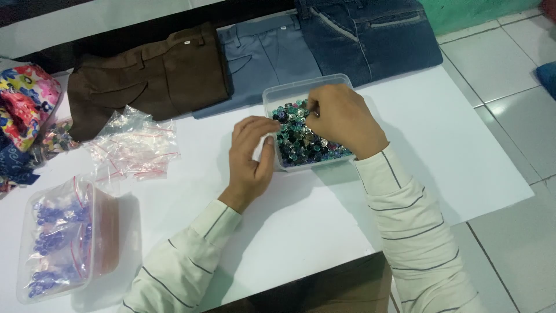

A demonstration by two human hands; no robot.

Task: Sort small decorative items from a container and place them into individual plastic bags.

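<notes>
A: White tabletop (324, 203); clear tub (272, 95) of small buttons (301, 142), frame centre.

B: Right hand (344, 119) over it, fingers pinched narrow on one button. Left hand (252, 156) curled at the near-left rim. Best lift singly, tub steadied.

Both arms wear cream long sleeves (405, 214) with thin dark stripes.
</notes>
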